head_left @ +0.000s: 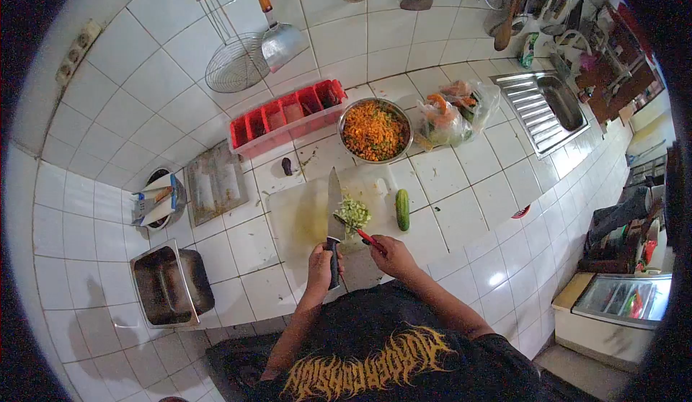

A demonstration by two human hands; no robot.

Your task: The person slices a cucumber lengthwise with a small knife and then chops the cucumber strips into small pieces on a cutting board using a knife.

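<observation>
My left hand (318, 266) is closed round the black handle of a large kitchen knife (334, 199), its blade pointing away from me over the cutting board (292, 215). Between the fingers of my right hand (395, 256) is a slim red-handled tool (370, 239); its tip reaches the chopped cucumber (354, 212) beside the blade, and its exact kind is hard to make out. The small pale-green pieces lie in a heap on the board. A whole cucumber (402, 210) rests to the right. Behind the board stands a metal bowl (409, 146) filled with chopped orange and green vegetables.
A red compartment box (288, 117) stands at the back, with bagged vegetables (454, 114) right of the bowl. On the left are a metal tray (215, 182) and a steel basin (173, 283). A sink (561, 103) is at far right; utensils hang above.
</observation>
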